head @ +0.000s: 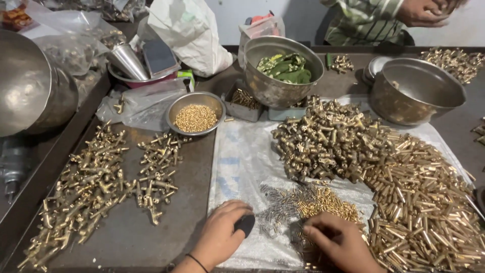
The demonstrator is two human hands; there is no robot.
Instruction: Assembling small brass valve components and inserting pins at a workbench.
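A small black piece [245,224] is held in the curled left hand [222,236] at the near edge of a white sheet [242,162]. The right hand [339,241] is pressed fingers-down into a heap of small brass pins [323,201], with thin wire springs [278,205] scattered just beside it. A mound of brass fittings [328,139] is piled behind, and brass tubes [424,202] are spread to the right. Assembled brass pieces [96,187] are laid on the dark tray [187,172] at left. Small brass bits are held in a steel bowl [196,117]. Another person's hands [427,11] are seen at the far edge.
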